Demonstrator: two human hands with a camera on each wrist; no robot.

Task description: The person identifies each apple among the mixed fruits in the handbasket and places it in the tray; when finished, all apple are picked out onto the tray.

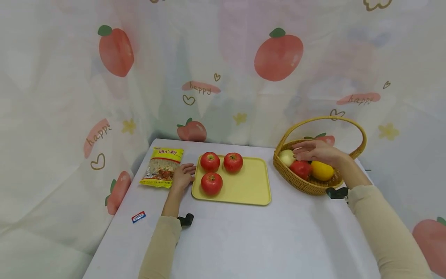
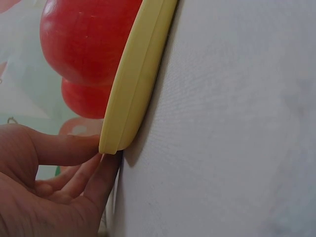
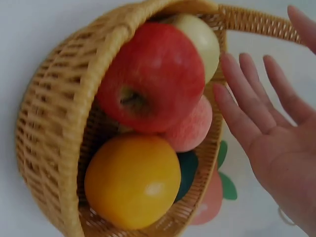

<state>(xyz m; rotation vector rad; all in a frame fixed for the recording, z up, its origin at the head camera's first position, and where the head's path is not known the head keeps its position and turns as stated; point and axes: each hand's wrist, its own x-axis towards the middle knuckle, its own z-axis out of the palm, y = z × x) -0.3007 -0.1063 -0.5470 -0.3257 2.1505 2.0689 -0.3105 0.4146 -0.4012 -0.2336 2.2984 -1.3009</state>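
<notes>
Three red apples point(image 1: 211, 183) sit on the left part of a yellow tray point(image 1: 247, 190). At the tray's left edge is my left hand point(image 1: 182, 177); in the left wrist view, its thumb and a finger point(image 2: 101, 185) pinch the rim. My right hand point(image 1: 318, 152) is held over a wicker basket point(image 1: 296, 185), its fingers spread with nothing between them. In the basket lie a red apple point(image 3: 153, 74), an orange-yellow round fruit point(image 3: 133, 180), a pale round fruit point(image 3: 202, 44), a pinkish peach-like fruit point(image 3: 192, 126) and a dark green thing point(image 3: 187, 173), partly hidden.
A yellow bag of pasta point(image 1: 162, 168) lies left of the tray. Nearer the table's left edge is a small red, white and blue packet point(image 1: 138, 217). The basket's tall handle point(image 1: 362, 139) arches above it. A printed curtain point(image 1: 237, 97) stands behind the table.
</notes>
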